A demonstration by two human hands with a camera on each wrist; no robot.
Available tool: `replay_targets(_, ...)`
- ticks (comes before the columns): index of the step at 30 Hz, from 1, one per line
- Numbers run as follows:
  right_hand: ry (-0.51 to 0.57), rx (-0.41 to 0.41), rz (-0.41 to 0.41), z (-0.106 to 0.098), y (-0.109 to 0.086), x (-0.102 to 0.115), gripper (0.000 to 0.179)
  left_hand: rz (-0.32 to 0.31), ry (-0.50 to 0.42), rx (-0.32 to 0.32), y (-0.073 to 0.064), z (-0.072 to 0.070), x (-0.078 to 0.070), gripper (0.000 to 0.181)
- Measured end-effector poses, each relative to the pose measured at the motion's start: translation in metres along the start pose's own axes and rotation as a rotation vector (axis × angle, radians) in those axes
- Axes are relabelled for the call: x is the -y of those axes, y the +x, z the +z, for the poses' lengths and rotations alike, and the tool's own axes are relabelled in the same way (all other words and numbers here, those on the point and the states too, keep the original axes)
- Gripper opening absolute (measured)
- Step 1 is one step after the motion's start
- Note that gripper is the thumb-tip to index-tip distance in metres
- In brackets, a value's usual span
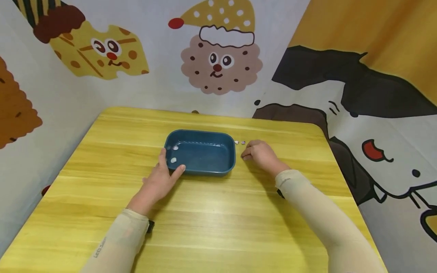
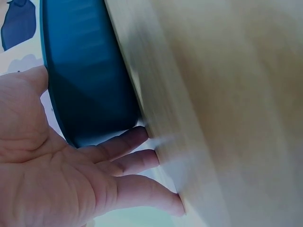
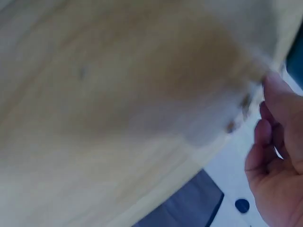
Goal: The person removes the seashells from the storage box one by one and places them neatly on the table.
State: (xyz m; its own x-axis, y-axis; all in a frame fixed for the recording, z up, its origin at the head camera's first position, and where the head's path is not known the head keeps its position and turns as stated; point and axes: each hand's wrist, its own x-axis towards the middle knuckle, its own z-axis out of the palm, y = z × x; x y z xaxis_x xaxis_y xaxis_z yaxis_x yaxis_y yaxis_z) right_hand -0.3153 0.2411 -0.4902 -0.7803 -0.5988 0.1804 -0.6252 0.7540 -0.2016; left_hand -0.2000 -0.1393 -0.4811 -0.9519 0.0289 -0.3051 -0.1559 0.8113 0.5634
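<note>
A blue rectangular tray stands on the table, with a few small pale pebbles at its left end. My left hand rests around the tray's near left corner, thumb on the rim and fingers spread straight along the end wall; in the left wrist view the fingertips reach down to the table. Just off the tray's right end, my right hand pinches a tiny dark pebble between thumb and fingers, low over the table. Two more small pebbles lie beyond those fingertips, blurred in the right wrist view.
The yellow wood-grain table has its back edge a short way behind the tray. A white cloth with cartoon prints hangs behind and to both sides. Both forearms come in over the near part of the table.
</note>
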Motion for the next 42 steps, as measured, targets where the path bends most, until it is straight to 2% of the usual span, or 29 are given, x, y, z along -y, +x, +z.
replay_targets(2,-0.043,-0.02,-0.033,0.003,0.005,0.003,0.011,-0.002,0.003,0.0,0.0,-0.001,0.0,0.11)
replay_targets(5,-0.029,0.005,0.0,0.003,0.012,0.005,0.011,-0.005,0.0,0.0,0.0,0.0,-0.001,0.11)
replay_targets(7,0.037,0.03,0.07,-0.002,0.014,0.004,0.013,-0.005,0.003,0.002,0.001,0.001,-0.001,0.111)
replay_targets(10,0.118,0.021,0.211,-0.015,0.008,-0.003,0.018,0.005,0.001,0.001,0.002,0.001,-0.002,0.112)
replay_targets(13,0.129,0.0,0.334,-0.026,-0.002,-0.012,0.019,0.014,0.004,-0.007,0.003,-0.001,-0.003,0.111)
replay_targets(15,0.127,0.027,0.361,-0.03,-0.008,-0.016,0.018,0.017,0.009,-0.01,0.002,-0.003,-0.002,0.11)
replay_targets(20,0.092,0.12,0.293,-0.026,-0.015,-0.014,0.016,0.017,0.015,-0.016,0.001,-0.005,0.0,0.111)
replay_targets(25,-0.039,0.103,0.218,-0.014,-0.011,-0.007,0.015,0.014,0.011,-0.006,0.001,-0.002,-0.001,0.111)
replay_targets(27,-0.06,0.094,0.203,-0.011,-0.008,-0.005,0.015,0.01,0.007,0.0,0.001,0.0,-0.001,0.111)
replay_targets(30,-0.035,0.073,0.217,-0.01,-0.005,-0.002,0.015,0.005,-0.002,0.004,0.0,0.002,-0.002,0.111)
replay_targets(35,-0.014,0.013,0.312,-0.012,-0.009,-0.008,0.017,0.01,-0.006,0.003,0.0,0.001,-0.003,0.109)
replay_targets(42,-0.092,0.063,0.29,-0.014,-0.018,-0.015,0.018,0.009,0.011,-0.002,0.001,-0.001,-0.005,0.111)
